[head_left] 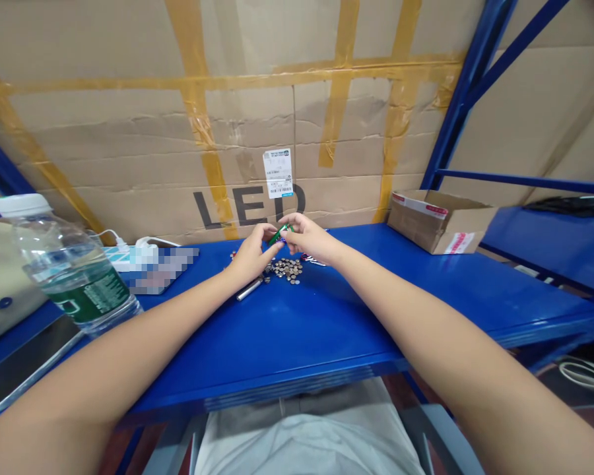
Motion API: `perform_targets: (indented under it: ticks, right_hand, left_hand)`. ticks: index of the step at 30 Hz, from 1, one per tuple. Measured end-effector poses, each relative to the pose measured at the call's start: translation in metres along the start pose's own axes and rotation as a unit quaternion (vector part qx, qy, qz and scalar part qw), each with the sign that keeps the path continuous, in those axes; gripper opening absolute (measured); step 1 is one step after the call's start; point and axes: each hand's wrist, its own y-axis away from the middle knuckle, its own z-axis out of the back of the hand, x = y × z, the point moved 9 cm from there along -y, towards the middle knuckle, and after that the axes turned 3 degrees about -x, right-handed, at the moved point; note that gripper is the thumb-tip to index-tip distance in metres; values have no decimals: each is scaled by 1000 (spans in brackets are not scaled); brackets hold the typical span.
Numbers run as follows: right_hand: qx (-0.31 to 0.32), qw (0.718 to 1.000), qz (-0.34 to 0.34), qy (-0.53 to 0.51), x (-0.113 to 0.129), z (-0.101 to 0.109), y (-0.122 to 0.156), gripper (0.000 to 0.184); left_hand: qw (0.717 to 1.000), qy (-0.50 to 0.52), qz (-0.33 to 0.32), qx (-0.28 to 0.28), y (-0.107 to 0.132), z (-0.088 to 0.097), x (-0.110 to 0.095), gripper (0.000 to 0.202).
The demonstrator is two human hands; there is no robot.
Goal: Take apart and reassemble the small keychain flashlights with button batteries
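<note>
My two hands meet above the blue tabletop (287, 330). Held between them is a slim green object (276, 235); fingers cover much of it, so its exact kind is unclear. My left hand (251, 256) pinches its lower left side, while my right hand (311, 239) has its fingers closed around the other side. Just below the hands lies a loose pile of small round silver discs (286, 268), like button cells. A silver metal tube (250, 289) rests left of that pile. Several small slender pieces (313, 259), partly hidden, lie under my right wrist.
A clear water bottle (86, 274) and a dark phone (24, 369) stand at the left, near a power strip (129, 257) with cables. An open cardboard box (438, 221) sits at the back right. Taped cardboard (247, 145) walls the back; blue frame posts (460, 99) flank it.
</note>
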Motion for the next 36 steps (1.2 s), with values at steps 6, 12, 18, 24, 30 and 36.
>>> perform_targets:
  ticks: [6,12,18,24,30,36]
  right_hand:
    - [14,986,18,163,2,4,1,17]
    - [29,973,19,226,-1,6,2,31]
    - [72,923,93,367,10,-4,6,17]
    - [113,931,58,343,10,-9,12,38]
    - [29,975,81,206,10,-5,5,45]
    - [-22,964,75,254,7,0,1,15]
  left_hand:
    - [994,-86,-60,1,0,4,-7,24]
    - [993,-102,-64,2,3,4,-5,26]
    - [997,-69,-38,-14,3,3,-3,26]
    - [999,-40,13,-11,5,4,7,32]
    - [1000,-20,0,17,7,-1,-4,29]
    - [1000,5,31,-2,5,2,-3,31]
